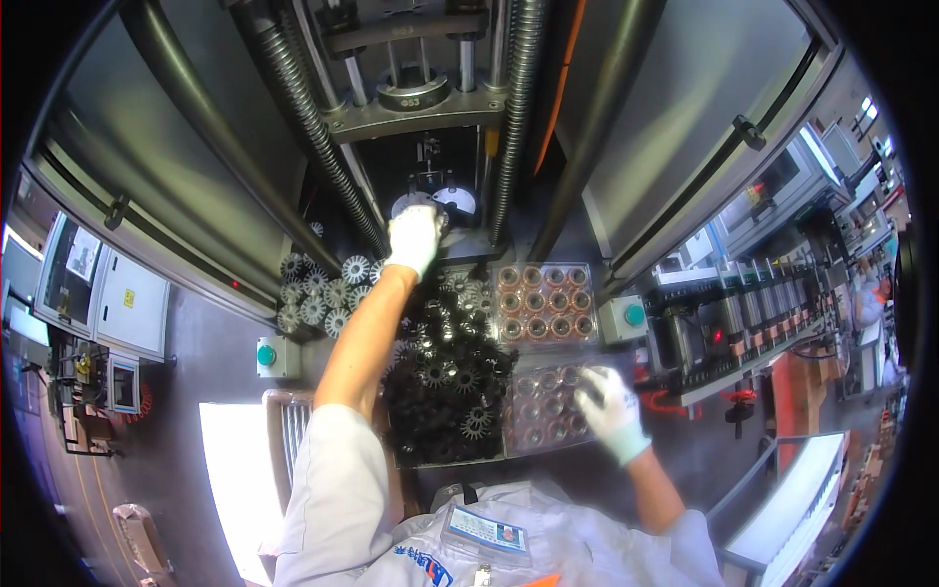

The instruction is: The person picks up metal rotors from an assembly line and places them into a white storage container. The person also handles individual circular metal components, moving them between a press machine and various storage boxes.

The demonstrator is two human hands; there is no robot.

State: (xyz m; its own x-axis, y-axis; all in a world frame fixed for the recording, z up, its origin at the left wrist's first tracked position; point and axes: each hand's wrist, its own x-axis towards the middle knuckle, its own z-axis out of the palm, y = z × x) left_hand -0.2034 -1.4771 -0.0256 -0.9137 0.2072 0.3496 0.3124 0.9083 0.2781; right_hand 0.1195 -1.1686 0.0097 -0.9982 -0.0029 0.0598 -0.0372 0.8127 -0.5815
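My left hand (415, 238), in a white glove, reaches far forward to the round fixture (456, 203) at the base of the press. Its fingers are curled together at the fixture's near left side, and what they hold is hidden beneath the glove. My right hand (613, 413), also gloved in white, is over the right side of the nearer clear plastic tray (518, 442). Its fingers are bent and apart, close to the ring-shaped parts (558, 430) set in rows there. Whether they touch a ring is too blurred to tell.
Behind the nearer tray lies another clear tray of copper-coloured rings (545, 301). Dark toothed discs (445, 367) are heaped between my arms, with lighter toothed discs (328, 293) to the left. Press columns (518, 117) flank the fixture. Green button boxes (626, 317) stand at both sides.
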